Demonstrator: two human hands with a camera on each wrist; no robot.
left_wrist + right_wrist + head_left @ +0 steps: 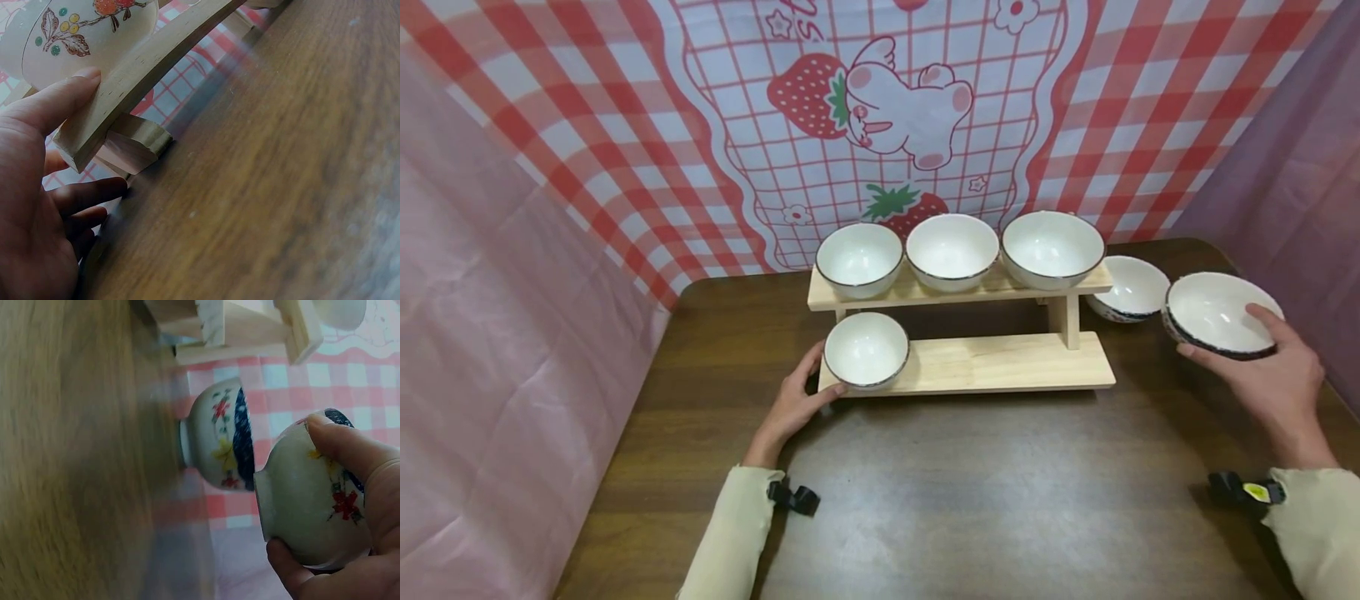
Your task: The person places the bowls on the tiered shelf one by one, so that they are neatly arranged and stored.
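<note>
My right hand [1277, 375] grips a white bowl [1217, 312] at the right, thumb and fingers spread around its side. In the right wrist view this bowl [306, 494] shows painted red and yellow flowers and a dark blue rim band. My left hand [793, 400] is at the left end of a two-tier wooden stand [1000, 362], beside a bowl [867, 350] on the lower board. In the left wrist view its thumb [75, 94] rests on the board at the fruit-painted bowl [81, 37], while the other fingers extend loosely around and below the board's end.
Three bowls stand in a row on the upper board: a left one [859, 260], a middle one [952, 252] and a right one [1052, 250]. Another flowered bowl [1129, 287] sits on the brown table [955, 492] right of the stand. A checked cloth [1135, 108] hangs behind.
</note>
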